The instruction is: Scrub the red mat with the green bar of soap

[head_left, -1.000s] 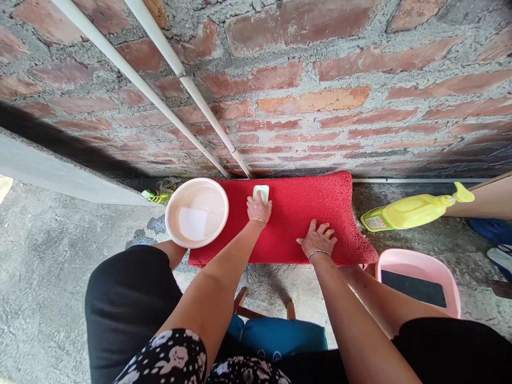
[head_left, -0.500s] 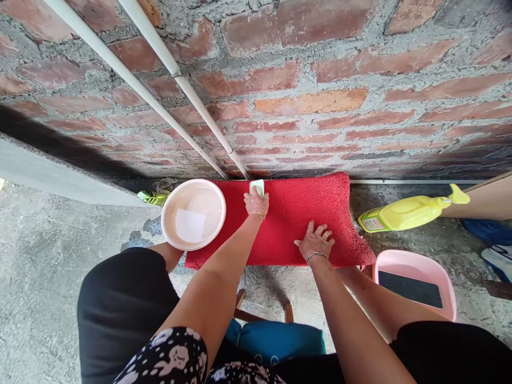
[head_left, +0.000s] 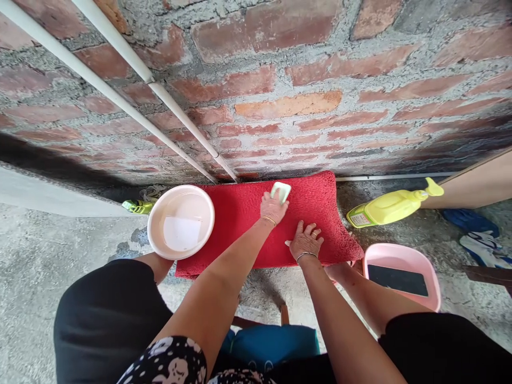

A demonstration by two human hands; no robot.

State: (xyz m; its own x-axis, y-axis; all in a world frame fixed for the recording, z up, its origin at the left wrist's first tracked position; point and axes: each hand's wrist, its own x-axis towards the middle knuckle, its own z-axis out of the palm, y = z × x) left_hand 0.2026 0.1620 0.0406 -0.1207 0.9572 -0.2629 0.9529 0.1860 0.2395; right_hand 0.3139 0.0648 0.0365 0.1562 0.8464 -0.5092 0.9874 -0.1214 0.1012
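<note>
A red, plush-looking mat (head_left: 236, 224) lies across a low support in front of me, close to the brick wall. My left hand (head_left: 273, 208) is closed around a pale green scrub brush (head_left: 281, 191) and presses it on the mat's upper middle; the brush's underside is hidden. My right hand (head_left: 306, 241) lies flat on the right part of the mat, fingers spread, holding nothing. At the mat's left end stands a pale pink basin (head_left: 154, 229) with clear water and a white rectangle visible inside.
To the right are a yellow spray bottle (head_left: 388, 209) and a pink tub (head_left: 434, 272) holding a dark flat slab (head_left: 398, 280). Two white pipes (head_left: 180, 112) run down the brick wall (head_left: 288, 104). A green-yellow item (head_left: 138, 207) sits behind the basin. Shoes (head_left: 482, 248) lie far right.
My left hand has slid the brush to the right and slightly toward me across the mat. My right hand keeps its place on the mat. The view has shifted a little.
</note>
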